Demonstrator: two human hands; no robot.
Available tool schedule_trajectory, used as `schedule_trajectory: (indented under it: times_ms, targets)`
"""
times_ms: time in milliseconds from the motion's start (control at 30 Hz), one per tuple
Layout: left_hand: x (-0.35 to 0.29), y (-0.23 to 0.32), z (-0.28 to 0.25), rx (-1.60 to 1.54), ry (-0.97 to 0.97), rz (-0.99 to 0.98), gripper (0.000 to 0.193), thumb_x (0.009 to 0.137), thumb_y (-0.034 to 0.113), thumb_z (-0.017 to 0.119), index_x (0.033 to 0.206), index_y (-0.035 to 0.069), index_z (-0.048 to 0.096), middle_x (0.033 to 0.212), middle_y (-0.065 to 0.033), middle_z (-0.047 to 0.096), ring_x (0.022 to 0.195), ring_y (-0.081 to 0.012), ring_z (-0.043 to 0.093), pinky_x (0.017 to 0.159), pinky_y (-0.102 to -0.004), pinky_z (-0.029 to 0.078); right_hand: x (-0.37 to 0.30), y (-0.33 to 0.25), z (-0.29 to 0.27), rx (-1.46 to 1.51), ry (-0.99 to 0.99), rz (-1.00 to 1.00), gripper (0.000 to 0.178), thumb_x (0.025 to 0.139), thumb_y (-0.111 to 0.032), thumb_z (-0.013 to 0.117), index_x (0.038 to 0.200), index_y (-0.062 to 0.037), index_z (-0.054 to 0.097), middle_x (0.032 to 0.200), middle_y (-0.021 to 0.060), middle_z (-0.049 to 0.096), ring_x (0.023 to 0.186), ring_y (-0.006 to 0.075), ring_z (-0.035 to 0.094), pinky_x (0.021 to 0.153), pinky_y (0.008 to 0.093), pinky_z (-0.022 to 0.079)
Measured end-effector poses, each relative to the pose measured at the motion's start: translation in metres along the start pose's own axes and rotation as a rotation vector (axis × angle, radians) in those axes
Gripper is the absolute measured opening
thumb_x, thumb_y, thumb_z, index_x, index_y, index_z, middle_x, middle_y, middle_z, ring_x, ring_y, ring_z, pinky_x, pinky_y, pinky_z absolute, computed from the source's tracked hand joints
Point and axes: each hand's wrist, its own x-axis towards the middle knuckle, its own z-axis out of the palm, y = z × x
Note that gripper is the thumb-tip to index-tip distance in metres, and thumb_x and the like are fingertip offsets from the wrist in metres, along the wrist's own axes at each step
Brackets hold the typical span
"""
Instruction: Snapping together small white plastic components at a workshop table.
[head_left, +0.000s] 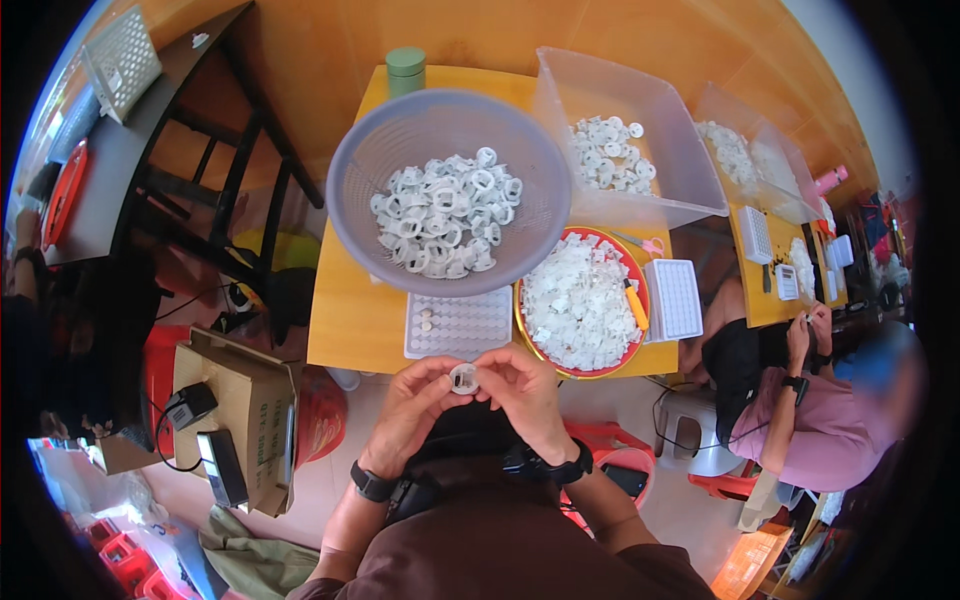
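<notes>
A small round white plastic part [463,378] with a dark slot in its middle is held between my two hands, just in front of the table edge. My left hand [413,397] pinches it from the left, and my right hand [522,392] grips its right side with the fingertips. Right ahead lies a white tray [480,325] of small pockets, with a few small round pieces at its left. Behind it a grey-purple basket [345,190] holds many white ring-shaped parts. To the right, a red round tray [645,290] is heaped with small white pieces.
An orange-yellow handled tool [636,305] rests on the heap. Beside it are a white pocketed tray [674,300] and pink-handled scissors [652,245]. A clear bin [690,160] of white discs and a green canister [406,70] stand behind. A co-worker [830,420] sits at right; a cardboard box [250,430] stands left.
</notes>
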Motion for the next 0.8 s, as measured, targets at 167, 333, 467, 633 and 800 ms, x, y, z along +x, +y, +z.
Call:
schedule_trajectory:
  times_ms: [167,333,467,633,800]
  targets:
    - [-0.005,0.007,-0.023,-0.094,0.001,0.053,0.025,0.089,0.01,0.053,0.111,-0.001,0.054,0.102,-0.0111,0.06,0.091,-0.0201,0.062,0.08,-0.0311,0.053,0.027,0.011,0.001,-0.389,0.08,-0.287,0.01,0.082,-0.005,0.06,0.091,-0.0007,0.061,0.076,0.0054,0.061,0.061,0.0099,0.056,0.053,0.0219,0.044]
    - [-0.008,0.014,-0.034,-0.152,0.054,0.117,0.025,0.09,0.011,0.053,0.111,0.0,0.054,0.103,-0.011,0.06,0.091,-0.0201,0.062,0.08,-0.0313,0.053,0.058,0.02,0.026,-0.641,0.119,-0.477,0.011,0.078,-0.006,0.062,0.09,-0.0042,0.062,0.076,0.01,0.06,0.061,0.0258,0.059,0.053,0.0317,0.045]
    - [-0.009,0.014,-0.038,-0.185,0.047,0.122,0.025,0.09,0.012,0.053,0.112,0.0,0.053,0.103,-0.0098,0.06,0.092,-0.018,0.061,0.08,-0.0303,0.053,0.069,0.025,0.039,-0.813,0.175,-0.558,0.012,0.077,-0.006,0.062,0.089,-0.004,0.064,0.078,0.0117,0.062,0.066,0.0302,0.06,0.057,0.0348,0.046]
    - [-0.008,0.014,-0.038,-0.189,0.051,0.096,0.026,0.09,0.013,0.053,0.112,0.0,0.053,0.103,-0.0089,0.06,0.093,-0.0158,0.06,0.08,-0.0294,0.053,0.074,0.028,0.042,-0.903,0.186,-0.521,0.012,0.077,-0.01,0.063,0.087,-0.006,0.064,0.081,0.0124,0.063,0.069,0.0315,0.06,0.059,0.0382,0.046]
    - [-0.008,0.017,-0.037,-0.197,0.07,0.095,0.026,0.09,0.013,0.053,0.112,0.0,0.053,0.104,-0.0084,0.06,0.092,-0.0148,0.06,0.08,-0.0289,0.053,0.078,0.027,0.042,-0.919,0.139,-0.431,0.01,0.076,-0.01,0.062,0.086,-0.0062,0.062,0.076,0.0134,0.062,0.068,0.0338,0.06,0.058,0.0424,0.046]
